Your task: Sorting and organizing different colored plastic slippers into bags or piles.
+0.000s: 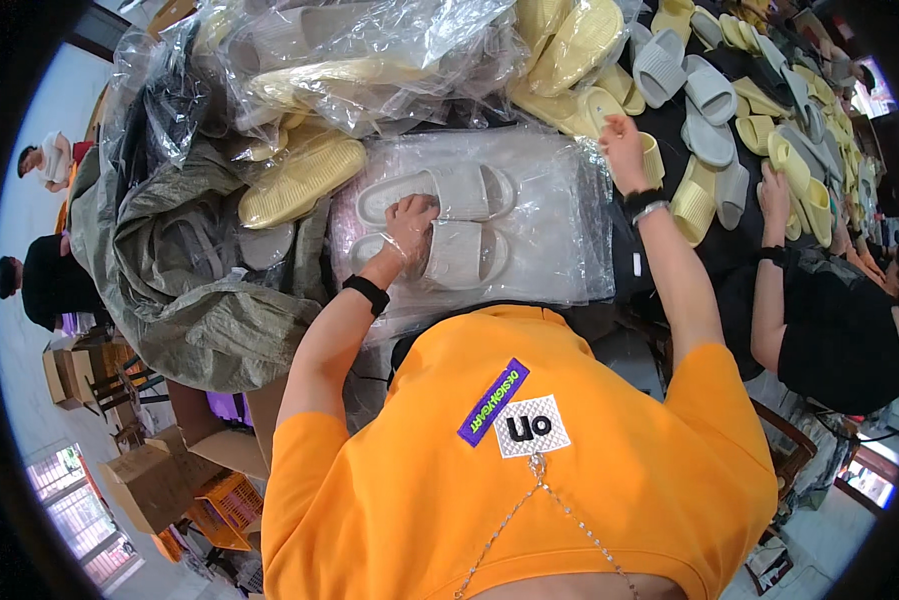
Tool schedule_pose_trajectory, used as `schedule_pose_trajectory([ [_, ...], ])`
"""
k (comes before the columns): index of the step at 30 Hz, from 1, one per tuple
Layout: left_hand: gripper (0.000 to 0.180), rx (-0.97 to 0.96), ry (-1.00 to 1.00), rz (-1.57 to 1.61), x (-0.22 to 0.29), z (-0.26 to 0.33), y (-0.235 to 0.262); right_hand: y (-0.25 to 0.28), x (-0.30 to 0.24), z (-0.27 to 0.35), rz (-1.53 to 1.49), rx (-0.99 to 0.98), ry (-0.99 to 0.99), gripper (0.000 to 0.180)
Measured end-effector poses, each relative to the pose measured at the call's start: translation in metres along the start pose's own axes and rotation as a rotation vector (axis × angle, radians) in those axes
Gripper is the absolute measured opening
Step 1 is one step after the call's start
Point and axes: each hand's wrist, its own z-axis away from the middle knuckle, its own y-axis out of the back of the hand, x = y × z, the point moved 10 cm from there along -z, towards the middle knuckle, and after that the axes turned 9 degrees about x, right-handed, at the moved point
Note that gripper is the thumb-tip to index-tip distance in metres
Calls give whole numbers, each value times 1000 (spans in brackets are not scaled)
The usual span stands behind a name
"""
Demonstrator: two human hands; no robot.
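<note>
A pair of light grey slide slippers [459, 250] lies side by side on clear plastic bags [564, 225] in front of me. My left hand [409, 225] rests on the pair near the straps, its fingers bent and slightly apart, touching the footbeds. My right hand [623, 152] is raised at the right, beside a pale yellow slipper [599, 106]. Its fingers are drawn together at the tips; whatever they may hold is too small to make out.
Bagged slippers [369, 70] are heaped at the back. Loose grey and yellow slippers [709, 95] cover the dark table to the right, where another person's hand [773, 195] touches a yellow one. At left sits an open woven sack [209, 320], with cardboard boxes [149, 480] below.
</note>
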Motion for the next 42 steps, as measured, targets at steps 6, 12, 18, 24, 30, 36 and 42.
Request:
schedule_pose_trajectory([
  [6, 32, -18, -25, -13, -5, 2, 11, -57, 21, 193, 759, -741, 547, 90],
  [12, 28, 32, 276, -31, -95, 50, 65, -43, 64, 202, 945, -772, 481, 106],
  [18, 33, 138, 526, 760, -108, 58, 112, -45, 51, 204, 940, -815, 540, 104],
  [24, 31, 417, 748, 1306, -129, 49, 192, -49, 45, 203, 922, -819, 563, 99],
  [30, 35, 138, 671, 1048, -54, 20, 214, -75, 20, 212, 995, -771, 685, 92],
  [36, 43, -74, 155, 925, 86, -34, 100, -103, 72, 227, 44, -908, 167, 69],
  [42, 27, -45, -36, 57, 62, -43, -20, -80, 39, 261, 873, -968, 804, 67],
])
